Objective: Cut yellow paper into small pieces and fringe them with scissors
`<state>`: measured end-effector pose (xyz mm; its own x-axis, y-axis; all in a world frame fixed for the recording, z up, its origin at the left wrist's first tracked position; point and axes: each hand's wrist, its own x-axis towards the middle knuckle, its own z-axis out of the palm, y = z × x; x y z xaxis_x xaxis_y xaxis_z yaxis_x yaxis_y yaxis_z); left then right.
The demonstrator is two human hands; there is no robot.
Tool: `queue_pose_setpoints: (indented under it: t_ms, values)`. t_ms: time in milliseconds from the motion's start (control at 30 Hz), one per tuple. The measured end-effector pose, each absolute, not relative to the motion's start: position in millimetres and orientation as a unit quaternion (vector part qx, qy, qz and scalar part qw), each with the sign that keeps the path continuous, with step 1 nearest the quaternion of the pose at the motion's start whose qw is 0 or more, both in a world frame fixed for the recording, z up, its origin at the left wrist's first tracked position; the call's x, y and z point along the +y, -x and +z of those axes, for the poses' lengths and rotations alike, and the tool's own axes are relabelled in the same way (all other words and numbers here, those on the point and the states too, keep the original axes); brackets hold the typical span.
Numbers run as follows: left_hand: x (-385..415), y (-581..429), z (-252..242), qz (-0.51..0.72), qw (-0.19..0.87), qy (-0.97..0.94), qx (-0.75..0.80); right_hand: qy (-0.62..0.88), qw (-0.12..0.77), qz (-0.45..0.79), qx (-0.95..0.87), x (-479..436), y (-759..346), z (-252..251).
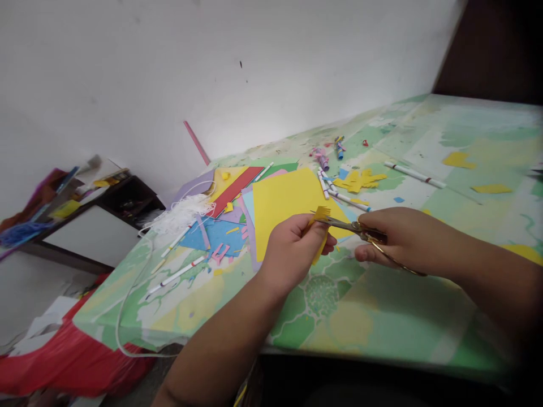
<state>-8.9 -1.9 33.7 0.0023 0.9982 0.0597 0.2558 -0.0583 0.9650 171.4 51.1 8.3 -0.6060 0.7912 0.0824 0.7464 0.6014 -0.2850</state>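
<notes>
scissors (358, 227) clamped by fingers of the right hand (396, 237); left hand (294, 243) pinching fringed yellow paper (322, 212) beside the blades (337, 221), so a careless slip could nick that hand

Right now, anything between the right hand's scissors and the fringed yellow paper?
Nothing visible. The scissors in the right hand reach the fringed yellow paper; the left hand pinches it, thumb near the blades.
</notes>
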Motion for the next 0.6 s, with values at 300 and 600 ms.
queue_pose_setpoints:
  t_ms: [300,600]
  values:
    - [-1.3,10.6,29.4,0.449,0.351,-0.6,0.562,0.436,0.09,0.126,-0.887,52.1,-170.8,8.4]
    - [-2.6,7.5,25.4,0.435,0.357,-0.605,0.563,0.444,0.085,0.125,-0.883,51.4,-169.0,8.4]
